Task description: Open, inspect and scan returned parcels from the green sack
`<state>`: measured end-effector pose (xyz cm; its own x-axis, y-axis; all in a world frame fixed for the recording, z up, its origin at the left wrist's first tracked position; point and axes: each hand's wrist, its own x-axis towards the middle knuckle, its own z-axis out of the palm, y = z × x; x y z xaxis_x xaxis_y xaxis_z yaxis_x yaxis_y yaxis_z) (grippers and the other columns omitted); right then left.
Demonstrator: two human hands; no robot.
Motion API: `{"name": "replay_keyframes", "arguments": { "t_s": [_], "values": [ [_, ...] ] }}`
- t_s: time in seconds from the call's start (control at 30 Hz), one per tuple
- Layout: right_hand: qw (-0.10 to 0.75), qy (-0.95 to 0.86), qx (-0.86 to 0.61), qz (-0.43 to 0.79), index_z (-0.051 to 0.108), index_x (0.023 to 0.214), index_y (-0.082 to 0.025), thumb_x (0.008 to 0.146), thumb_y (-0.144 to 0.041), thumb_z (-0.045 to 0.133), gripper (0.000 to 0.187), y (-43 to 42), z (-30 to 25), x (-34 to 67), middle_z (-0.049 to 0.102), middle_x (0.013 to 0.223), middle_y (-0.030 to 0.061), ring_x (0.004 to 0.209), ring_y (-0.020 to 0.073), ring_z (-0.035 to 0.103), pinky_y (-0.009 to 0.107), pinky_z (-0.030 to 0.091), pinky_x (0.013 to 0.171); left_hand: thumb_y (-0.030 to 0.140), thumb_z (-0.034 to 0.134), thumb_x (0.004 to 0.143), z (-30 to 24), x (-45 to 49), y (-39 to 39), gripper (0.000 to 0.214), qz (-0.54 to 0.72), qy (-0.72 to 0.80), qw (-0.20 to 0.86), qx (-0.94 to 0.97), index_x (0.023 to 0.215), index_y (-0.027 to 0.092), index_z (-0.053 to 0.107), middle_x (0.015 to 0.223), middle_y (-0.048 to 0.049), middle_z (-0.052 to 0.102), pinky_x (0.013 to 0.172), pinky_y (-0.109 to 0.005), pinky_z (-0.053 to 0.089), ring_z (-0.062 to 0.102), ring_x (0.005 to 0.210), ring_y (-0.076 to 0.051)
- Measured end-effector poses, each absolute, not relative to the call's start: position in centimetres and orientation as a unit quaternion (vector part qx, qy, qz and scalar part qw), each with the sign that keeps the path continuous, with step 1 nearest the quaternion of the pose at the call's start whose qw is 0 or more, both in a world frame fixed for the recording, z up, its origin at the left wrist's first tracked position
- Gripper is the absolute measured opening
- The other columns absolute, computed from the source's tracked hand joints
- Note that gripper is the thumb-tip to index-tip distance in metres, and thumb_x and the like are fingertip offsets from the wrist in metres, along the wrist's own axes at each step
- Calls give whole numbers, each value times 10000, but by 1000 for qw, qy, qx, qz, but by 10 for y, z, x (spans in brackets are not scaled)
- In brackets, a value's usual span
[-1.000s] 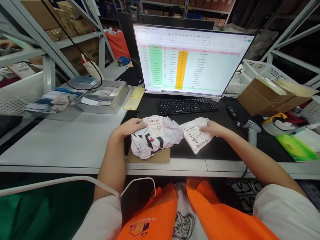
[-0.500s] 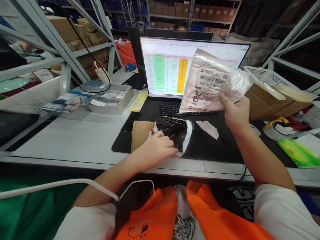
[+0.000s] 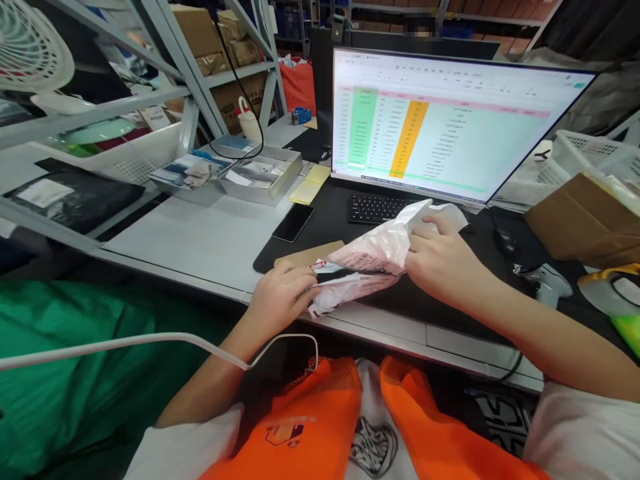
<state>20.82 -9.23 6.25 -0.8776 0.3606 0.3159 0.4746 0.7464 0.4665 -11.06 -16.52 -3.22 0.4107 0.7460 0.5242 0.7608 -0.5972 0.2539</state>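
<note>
A crumpled white plastic mailing bag (image 3: 373, 250) with dark printing lies low over the front of the desk, between my two hands. A dark gap shows along its left side, above a lower white fold. My right hand (image 3: 435, 257) grips its upper right end with curled fingers. At the left end my left hand (image 3: 285, 293) pinches the bag's edge, fingers closed. A flat brown piece (image 3: 310, 255), like cardboard or paper, lies just behind my left fingers. Whether the white plastic is one bag or two overlapping ones, I cannot tell.
Behind the bag stand a keyboard (image 3: 377, 208) and a monitor (image 3: 450, 127). A phone (image 3: 293, 223) and yellow notes (image 3: 311, 185) lie to the left, near an open grey box (image 3: 265, 177). A mouse (image 3: 505, 241), scanner (image 3: 550, 283) and brown carton (image 3: 583, 217) are on the right.
My right hand has come down and left from in front of the monitor, bringing the labelled package to the bag by my left hand. The bag's wide black opening has narrowed. The view has turned left.
</note>
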Motion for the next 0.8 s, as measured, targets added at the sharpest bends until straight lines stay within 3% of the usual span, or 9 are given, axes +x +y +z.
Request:
{"name": "replay_keyframes", "arguments": {
  "t_s": [0.17, 0.37, 0.47, 0.63, 0.8],
  "values": [
    [14, -974, -144, -171, 751, 787, -164, 920, -82, 585, 227, -95, 62, 180, 688, 934, 125, 945, 271, 575, 492, 349, 1017, 312, 522, 1044, -38, -120, -169, 196, -330, -500, -166, -783, 948, 198, 650, 884, -21, 706, 716, -286, 459, 642, 790, -171],
    [-81, -989, -106, -66, 786, 923, -139, 933, -132, 640, 146, -84, 44, 137, 718, 1094, 146, 1165, 313, 582, 582, 326, 1112, 302, 540, 1034, -33, -109, -155, 170, -405, -359, -196, -817, 918, 191, 595, 916, -52, 605, 791, -303, 467, 580, 861, -181],
    [-62, -990, -75, -104, 784, 956, -119, 957, -132, 601, 184, -79, 28, 121, 725, 1103, 151, 1215, 331, 566, 630, 317, 1153, 293, 569, 1023, -37, -102, -147, 125, -460, -313, -180, -811, 949, 196, 597, 944, -58, 570, 805, -315, 466, 562, 893, -187],
    [59, -990, 8, -129, 781, 977, -149, 956, -143, 609, 173, -81, 12, 118, 734, 1166, 126, 1326, 311, 505, 639, 248, 1234, 344, 623, 998, -49, -106, -137, 149, -567, -304, -129, -755, 935, 210, 602, 914, -41, 529, 788, -332, 455, 529, 863, -186],
    [7, -998, 58, 19, 764, 932, -181, 969, -181, 626, 143, -103, -10, 105, 753, 1094, 98, 1131, 244, 614, 497, 439, 1124, 518, 601, 982, -42, -104, -126, 326, -621, -304, -185, -698, 865, 216, 565, 893, -40, 512, 738, -341, 461, 528, 819, -192]
  ]
}}
